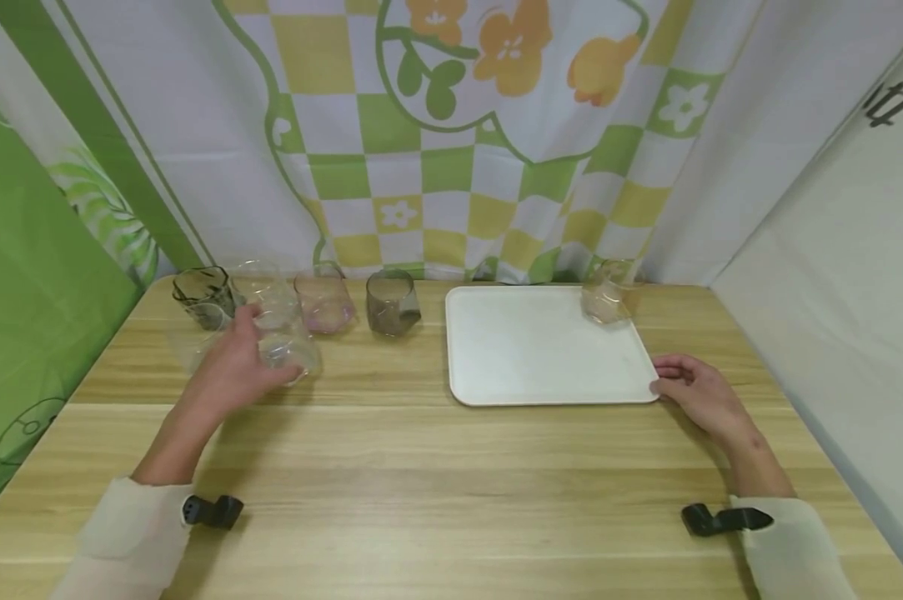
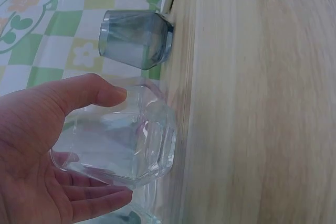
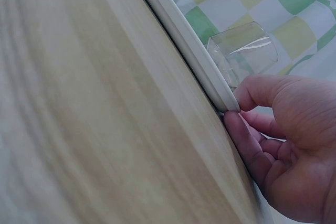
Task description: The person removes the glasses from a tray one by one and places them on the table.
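Note:
My left hand (image 1: 233, 362) is around a clear drinking glass (image 2: 113, 140), thumb on one side and fingers on the other. In the head view that clear glass is partly hidden by the hand. A white tray (image 1: 544, 346) lies flat on the table at the right. My right hand (image 1: 702, 396) pinches the near right corner of the tray between thumb and fingers, as the right wrist view shows. An amber-tinted glass (image 1: 609, 292) stands upright at the tray's far right corner.
Along the table's back edge stand a dark glass (image 1: 203, 292), another clear glass (image 1: 256, 279), a pinkish glass (image 1: 323, 300) and a grey glass (image 1: 391, 304). A checked curtain (image 1: 443, 171) hangs directly behind. The wooden table (image 1: 451, 492) extends toward me.

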`<state>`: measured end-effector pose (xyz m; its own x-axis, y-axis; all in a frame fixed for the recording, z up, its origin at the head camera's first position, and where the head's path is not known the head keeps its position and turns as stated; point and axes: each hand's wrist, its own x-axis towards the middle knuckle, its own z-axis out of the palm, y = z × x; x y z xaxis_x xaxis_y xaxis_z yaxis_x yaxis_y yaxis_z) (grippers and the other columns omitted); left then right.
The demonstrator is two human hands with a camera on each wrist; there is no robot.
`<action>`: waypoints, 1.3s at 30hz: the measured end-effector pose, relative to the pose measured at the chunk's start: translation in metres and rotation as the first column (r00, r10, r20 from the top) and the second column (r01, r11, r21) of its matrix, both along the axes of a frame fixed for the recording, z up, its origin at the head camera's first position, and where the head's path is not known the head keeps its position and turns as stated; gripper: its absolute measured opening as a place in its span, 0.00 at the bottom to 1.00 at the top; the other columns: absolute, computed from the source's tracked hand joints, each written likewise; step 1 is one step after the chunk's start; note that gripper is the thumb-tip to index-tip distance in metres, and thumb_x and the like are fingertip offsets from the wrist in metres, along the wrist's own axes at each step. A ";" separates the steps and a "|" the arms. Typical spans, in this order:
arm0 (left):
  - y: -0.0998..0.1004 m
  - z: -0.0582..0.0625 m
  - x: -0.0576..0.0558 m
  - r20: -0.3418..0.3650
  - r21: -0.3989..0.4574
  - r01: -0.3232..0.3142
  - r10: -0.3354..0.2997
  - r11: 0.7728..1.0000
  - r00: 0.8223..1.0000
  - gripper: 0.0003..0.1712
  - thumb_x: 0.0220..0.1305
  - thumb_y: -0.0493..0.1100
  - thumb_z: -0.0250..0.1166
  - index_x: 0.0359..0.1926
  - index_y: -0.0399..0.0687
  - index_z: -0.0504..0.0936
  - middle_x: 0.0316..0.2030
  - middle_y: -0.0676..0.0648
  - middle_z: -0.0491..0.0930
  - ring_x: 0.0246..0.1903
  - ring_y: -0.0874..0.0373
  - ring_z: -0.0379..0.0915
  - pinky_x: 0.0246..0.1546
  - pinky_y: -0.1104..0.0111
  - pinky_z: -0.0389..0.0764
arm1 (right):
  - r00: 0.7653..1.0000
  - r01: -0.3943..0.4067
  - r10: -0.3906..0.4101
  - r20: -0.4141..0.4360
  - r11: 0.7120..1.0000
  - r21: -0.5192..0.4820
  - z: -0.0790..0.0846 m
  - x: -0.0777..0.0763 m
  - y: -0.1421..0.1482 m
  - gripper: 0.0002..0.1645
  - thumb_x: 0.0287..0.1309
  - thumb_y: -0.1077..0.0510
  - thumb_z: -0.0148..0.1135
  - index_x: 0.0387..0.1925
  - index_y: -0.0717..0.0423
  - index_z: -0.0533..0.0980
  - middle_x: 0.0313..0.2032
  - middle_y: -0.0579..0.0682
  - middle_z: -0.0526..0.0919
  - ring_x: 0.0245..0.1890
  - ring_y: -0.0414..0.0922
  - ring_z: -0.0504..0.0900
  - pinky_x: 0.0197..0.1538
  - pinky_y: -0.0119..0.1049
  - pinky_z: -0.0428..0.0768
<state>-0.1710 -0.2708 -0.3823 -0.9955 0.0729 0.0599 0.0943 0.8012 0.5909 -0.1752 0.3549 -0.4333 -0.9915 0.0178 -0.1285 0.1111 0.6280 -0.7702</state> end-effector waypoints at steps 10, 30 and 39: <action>-0.006 0.000 -0.001 0.018 -0.028 0.012 -0.012 1.000 1.000 0.63 0.57 0.51 0.78 0.76 0.29 0.45 0.65 0.18 0.62 0.60 0.20 0.64 0.56 0.31 0.68 | 1.000 -0.002 0.002 0.008 1.000 0.030 0.002 0.001 -0.001 0.34 0.70 0.52 0.63 0.67 0.69 0.68 0.58 0.66 0.76 0.47 0.39 0.75 0.44 0.22 0.76; -0.001 0.005 0.000 -0.012 -0.042 0.057 -0.057 0.997 0.998 0.65 0.57 0.45 0.77 0.79 0.33 0.40 0.68 0.15 0.51 0.63 0.17 0.56 0.58 0.28 0.62 | 1.000 0.004 -0.004 0.010 1.000 -0.007 0.002 0.001 -0.002 0.33 0.69 0.54 0.63 0.67 0.70 0.68 0.58 0.66 0.75 0.45 0.35 0.75 0.44 0.21 0.77; 0.018 0.018 0.011 -0.235 -0.069 0.036 -0.051 0.997 0.971 0.48 0.60 0.46 0.75 0.74 0.33 0.60 0.68 0.23 0.59 0.65 0.24 0.58 0.57 0.30 0.65 | 1.000 0.006 -0.006 0.002 1.000 -0.002 0.002 0.001 -0.001 0.32 0.69 0.55 0.64 0.66 0.70 0.68 0.58 0.66 0.75 0.45 0.36 0.75 0.44 0.21 0.76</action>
<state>-0.1603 -0.2525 -0.3642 -0.9496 0.1269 0.2866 0.2603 0.8287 0.4954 -0.1741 0.3539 -0.4318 -0.9911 0.0236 -0.1309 0.1168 0.6257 -0.7713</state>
